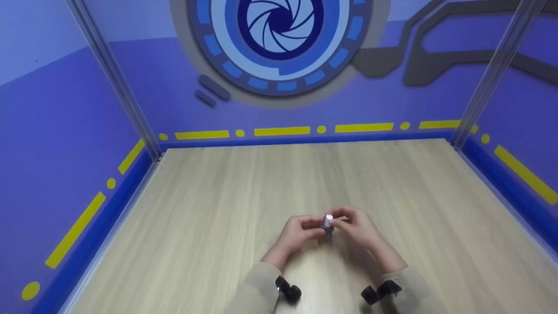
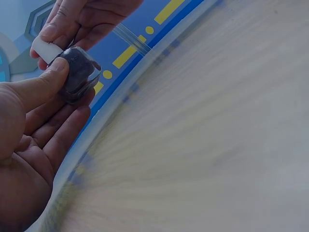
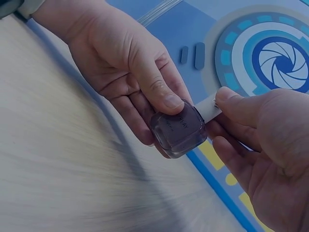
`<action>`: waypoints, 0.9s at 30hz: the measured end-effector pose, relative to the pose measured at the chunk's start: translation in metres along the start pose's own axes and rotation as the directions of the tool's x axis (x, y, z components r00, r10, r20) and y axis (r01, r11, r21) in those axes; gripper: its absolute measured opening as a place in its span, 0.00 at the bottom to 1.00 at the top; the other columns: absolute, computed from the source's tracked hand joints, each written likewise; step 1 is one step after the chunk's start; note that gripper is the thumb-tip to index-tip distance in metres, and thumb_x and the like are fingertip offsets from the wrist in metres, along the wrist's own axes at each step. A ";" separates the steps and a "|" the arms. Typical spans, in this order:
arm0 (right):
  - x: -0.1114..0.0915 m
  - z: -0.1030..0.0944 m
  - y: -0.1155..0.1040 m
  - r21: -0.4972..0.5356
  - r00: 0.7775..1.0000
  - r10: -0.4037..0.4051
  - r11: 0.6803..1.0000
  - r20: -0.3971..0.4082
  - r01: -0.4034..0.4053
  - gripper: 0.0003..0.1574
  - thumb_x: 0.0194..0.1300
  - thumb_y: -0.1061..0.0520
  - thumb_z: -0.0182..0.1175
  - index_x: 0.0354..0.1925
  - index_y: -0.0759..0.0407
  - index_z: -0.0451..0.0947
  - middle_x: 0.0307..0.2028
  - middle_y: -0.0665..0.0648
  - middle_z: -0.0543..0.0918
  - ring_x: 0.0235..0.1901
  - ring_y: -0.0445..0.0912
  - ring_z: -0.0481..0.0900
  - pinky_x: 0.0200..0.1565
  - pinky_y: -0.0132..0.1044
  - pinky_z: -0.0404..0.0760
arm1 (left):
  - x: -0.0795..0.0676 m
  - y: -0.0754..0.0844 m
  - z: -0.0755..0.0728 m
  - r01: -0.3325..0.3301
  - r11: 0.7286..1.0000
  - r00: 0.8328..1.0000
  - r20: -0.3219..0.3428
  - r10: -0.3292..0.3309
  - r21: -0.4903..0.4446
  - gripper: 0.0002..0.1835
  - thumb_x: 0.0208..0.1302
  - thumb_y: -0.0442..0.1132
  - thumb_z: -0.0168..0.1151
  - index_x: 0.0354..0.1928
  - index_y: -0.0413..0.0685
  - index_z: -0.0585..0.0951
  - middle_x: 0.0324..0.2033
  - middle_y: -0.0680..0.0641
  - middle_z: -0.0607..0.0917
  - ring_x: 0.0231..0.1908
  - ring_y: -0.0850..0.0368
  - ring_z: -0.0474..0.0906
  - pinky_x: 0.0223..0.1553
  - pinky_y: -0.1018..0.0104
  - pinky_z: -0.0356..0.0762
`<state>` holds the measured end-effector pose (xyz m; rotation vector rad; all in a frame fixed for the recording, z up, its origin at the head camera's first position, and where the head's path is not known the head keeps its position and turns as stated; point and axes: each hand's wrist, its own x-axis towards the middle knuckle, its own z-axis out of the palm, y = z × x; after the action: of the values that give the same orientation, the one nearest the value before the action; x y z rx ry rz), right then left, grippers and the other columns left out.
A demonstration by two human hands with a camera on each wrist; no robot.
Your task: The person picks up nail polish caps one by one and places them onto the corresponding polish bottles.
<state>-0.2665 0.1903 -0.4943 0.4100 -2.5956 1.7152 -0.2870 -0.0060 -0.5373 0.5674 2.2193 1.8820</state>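
Note:
A small squarish nail polish bottle (image 3: pixel 179 133) of clear glass, filled with dark purplish-brown polish, is held between the two hands. My left hand (image 1: pixel 293 237) grips its glass body, the thumb across the flat face and the fingers behind. On the neck sits a white cylindrical cap (image 2: pixel 47 50), which my right hand (image 1: pixel 362 229) pinches between thumb and fingers. In the right wrist view pale lettering shows on the glass face, partly under the left thumb. From the head view the cap (image 1: pixel 328 220) points upward, with the bottle mostly covered by fingers.
Both hands are over the front middle of a light wood-grain table (image 1: pixel 209 196). Blue printed panels (image 1: pixel 144 87) with yellow dashes enclose its back and sides, with clear posts at the back corners. Black wrist mounts (image 1: pixel 288 291) sit on both sleeves.

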 end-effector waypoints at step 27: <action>0.001 0.001 0.003 0.037 0.999 0.038 0.999 -0.029 -0.037 0.18 0.58 0.46 0.65 0.44 0.55 0.80 0.42 0.54 0.83 0.45 0.46 0.81 0.47 0.32 0.79 | 0.000 0.000 0.001 -0.006 1.000 1.000 -0.020 0.006 -0.001 0.14 0.53 0.37 0.69 0.43 0.54 0.85 0.40 0.54 0.87 0.42 0.63 0.83 0.46 0.70 0.79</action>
<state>-0.2682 0.1900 -0.4971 0.3360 -2.5713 1.7685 -0.2867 -0.0053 -0.5371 0.5576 2.2318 1.8995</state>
